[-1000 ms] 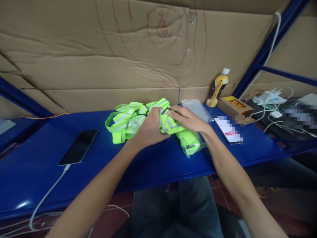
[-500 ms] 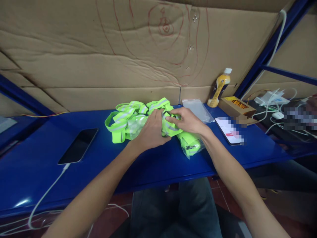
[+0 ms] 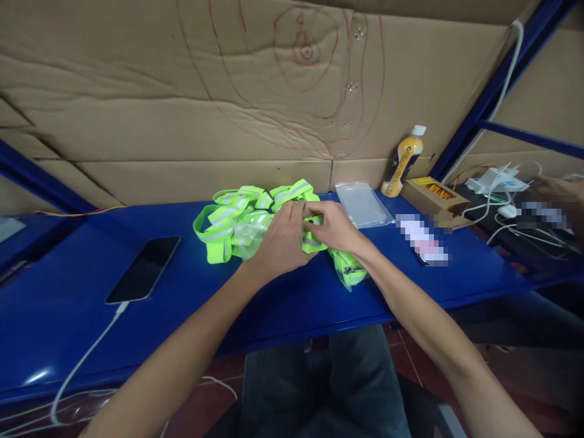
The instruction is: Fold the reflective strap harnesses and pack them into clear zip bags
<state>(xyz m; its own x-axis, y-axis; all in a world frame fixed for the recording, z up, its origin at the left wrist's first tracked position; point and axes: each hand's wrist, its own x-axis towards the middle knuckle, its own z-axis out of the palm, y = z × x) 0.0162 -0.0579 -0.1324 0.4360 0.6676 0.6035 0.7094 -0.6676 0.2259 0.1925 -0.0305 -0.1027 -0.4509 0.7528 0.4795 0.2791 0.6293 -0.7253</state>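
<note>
A heap of neon-yellow reflective straps (image 3: 230, 220) lies on the blue shelf (image 3: 274, 298). My left hand (image 3: 279, 241) and my right hand (image 3: 334, 225) meet over the heap's right side, both closed on one folded strap (image 3: 312, 242) between them. Just right of my hands a bagged strap in clear plastic (image 3: 349, 269) rests on the shelf. Most of the held strap is hidden under my fingers.
A black phone (image 3: 143, 269) on a white cable lies at the left. Flat clear bags (image 3: 364, 204), a yellow bottle (image 3: 403, 160), a small cardboard box (image 3: 433, 195) and a second phone (image 3: 422, 240) sit at the right, with chargers and cables beyond. Cardboard lines the back.
My hands have drawn closer together and bunched the strap tighter, so less of it shows. The bagged strap and the heap have stayed in place.
</note>
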